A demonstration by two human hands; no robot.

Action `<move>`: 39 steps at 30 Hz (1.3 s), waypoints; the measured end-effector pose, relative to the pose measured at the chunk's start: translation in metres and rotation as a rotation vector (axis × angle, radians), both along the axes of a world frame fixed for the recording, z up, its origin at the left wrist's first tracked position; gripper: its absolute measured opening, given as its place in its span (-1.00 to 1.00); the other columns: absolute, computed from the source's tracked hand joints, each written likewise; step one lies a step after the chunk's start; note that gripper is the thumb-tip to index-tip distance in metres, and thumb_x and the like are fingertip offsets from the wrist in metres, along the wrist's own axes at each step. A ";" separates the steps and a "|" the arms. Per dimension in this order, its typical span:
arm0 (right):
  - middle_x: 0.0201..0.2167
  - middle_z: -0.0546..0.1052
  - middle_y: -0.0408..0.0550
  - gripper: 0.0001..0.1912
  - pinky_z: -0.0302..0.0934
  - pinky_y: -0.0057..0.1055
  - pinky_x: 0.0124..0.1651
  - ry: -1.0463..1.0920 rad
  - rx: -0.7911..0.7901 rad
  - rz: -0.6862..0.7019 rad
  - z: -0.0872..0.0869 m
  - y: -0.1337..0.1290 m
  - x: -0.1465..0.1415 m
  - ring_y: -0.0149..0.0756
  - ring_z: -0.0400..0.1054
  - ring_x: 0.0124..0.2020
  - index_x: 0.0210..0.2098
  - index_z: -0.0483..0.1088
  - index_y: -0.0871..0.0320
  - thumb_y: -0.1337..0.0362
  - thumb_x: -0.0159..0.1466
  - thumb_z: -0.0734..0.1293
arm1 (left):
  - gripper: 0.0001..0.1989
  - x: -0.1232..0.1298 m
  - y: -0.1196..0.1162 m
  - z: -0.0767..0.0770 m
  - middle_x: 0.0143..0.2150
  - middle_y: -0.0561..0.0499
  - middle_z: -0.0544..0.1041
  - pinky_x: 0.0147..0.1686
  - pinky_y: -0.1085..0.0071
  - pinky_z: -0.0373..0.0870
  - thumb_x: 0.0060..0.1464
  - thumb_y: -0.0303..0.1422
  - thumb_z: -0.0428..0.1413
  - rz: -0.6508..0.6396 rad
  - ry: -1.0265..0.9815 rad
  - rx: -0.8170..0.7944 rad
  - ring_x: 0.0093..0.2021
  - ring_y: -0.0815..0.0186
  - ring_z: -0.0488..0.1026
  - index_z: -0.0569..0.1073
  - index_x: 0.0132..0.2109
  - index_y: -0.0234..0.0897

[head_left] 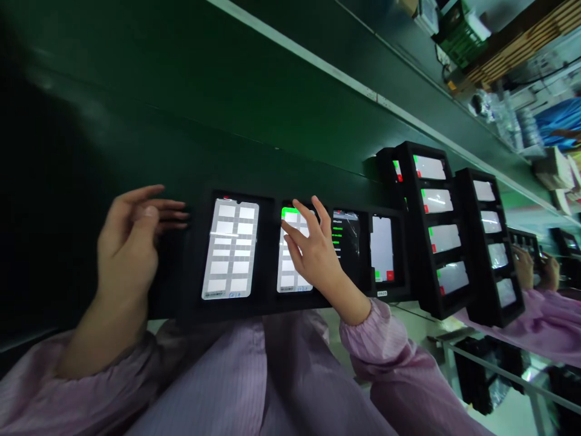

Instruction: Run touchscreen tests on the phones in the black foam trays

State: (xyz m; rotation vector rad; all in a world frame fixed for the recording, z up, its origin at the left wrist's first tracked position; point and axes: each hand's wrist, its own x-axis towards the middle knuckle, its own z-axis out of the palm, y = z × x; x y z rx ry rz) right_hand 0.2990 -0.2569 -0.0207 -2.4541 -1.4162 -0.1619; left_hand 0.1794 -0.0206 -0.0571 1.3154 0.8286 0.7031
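Observation:
In front of me lies a long black tray (267, 254) holding several phones. The leftmost phone (230, 249) shows a white and grey grid. My right hand (315, 245) is over the second phone (290, 281), fingers spread, covering part of its lit grid; a green patch shows at its top left. Whether a fingertip touches the screen I cannot tell. A third phone (347, 236) has a dark screen with green text lines, and the fourth phone (382, 248) is pale with green and red boxes. My left hand (131, 239) hovers left of the tray, fingers apart and holding nothing.
To the right stand more black trays of phones, a nearer tray (411, 242) and a farther tray (463, 230). Beyond them are a co-worker's hands (535, 269). A green crate (460, 36) and plastic-wrapped items (508, 121) are at the upper right.

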 end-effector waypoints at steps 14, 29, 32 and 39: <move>0.30 0.45 0.09 -0.75 0.21 0.15 0.43 0.060 0.006 0.155 0.009 -0.039 -0.038 0.10 -0.18 0.56 0.01 0.54 0.17 0.33 0.44 0.26 | -0.73 0.000 -0.002 -0.003 -0.38 0.06 0.60 -0.40 0.64 0.52 0.05 -0.49 0.07 0.026 -0.029 0.041 -0.38 0.46 0.57 0.56 -0.10 -0.28; 0.29 0.48 -0.08 -0.76 0.21 0.06 0.44 0.129 -0.049 0.224 0.013 -0.061 -0.056 0.05 -0.07 0.53 0.03 0.56 0.07 0.25 0.44 0.30 | -0.69 -0.002 -0.003 -0.007 -0.39 0.09 0.59 -0.38 0.70 0.51 0.13 -0.56 0.03 0.034 -0.024 0.076 -0.38 0.53 0.56 0.57 -0.06 -0.29; 0.28 0.49 -0.08 -0.76 0.21 0.07 0.44 0.135 -0.022 0.214 0.014 -0.066 -0.055 0.04 -0.09 0.54 0.01 0.57 0.07 0.26 0.45 0.29 | -0.69 -0.006 -0.004 -0.012 -0.34 0.10 0.60 -0.31 0.73 0.49 0.17 -0.53 0.05 0.018 -0.056 0.116 -0.30 0.56 0.57 0.58 -0.02 -0.26; 0.21 0.54 0.00 -0.75 0.27 0.07 0.40 0.102 0.000 0.135 0.020 -0.083 -0.051 0.03 -0.09 0.54 -0.06 0.60 0.09 0.33 0.43 0.28 | -0.71 -0.009 -0.003 -0.016 -0.31 0.11 0.60 -0.30 0.73 0.48 0.23 -0.44 0.07 -0.039 -0.082 0.117 -0.30 0.56 0.55 0.55 0.06 -0.26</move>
